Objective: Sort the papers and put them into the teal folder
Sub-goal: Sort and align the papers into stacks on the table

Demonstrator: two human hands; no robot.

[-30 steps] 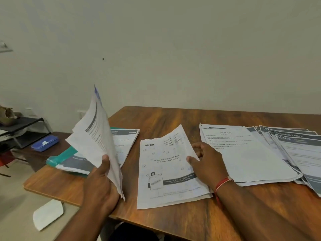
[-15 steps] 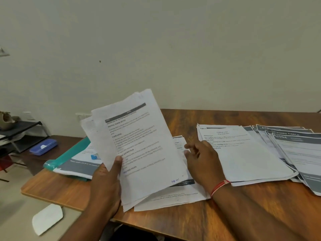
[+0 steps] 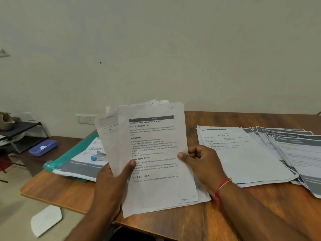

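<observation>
The sheaf of papers [image 3: 156, 153] is held upright above the near edge of the counter [image 3: 225, 216], gripped at both side edges. The left hand [image 3: 111, 181] pinches it with the thumb across the front, and the right hand [image 3: 201, 162] curls round the right edge. The teal folder [image 3: 69, 153] lies open at the left end of the counter with some sheets [image 3: 83, 165] already in it under a blue clip [image 3: 97, 156]. Judgement: sorting is partly done and filing has only begun. The held sheaf, the white stack [image 3: 243, 159] and the fanned grey-headed sheets [image 3: 298, 152] on the right all remain outside the folder. Against the frame half a second earlier, the right hand has left the counter sheet and taken hold of the sheaf. The sheaf has been brought to the centre and stands squarer to the camera.
</observation>
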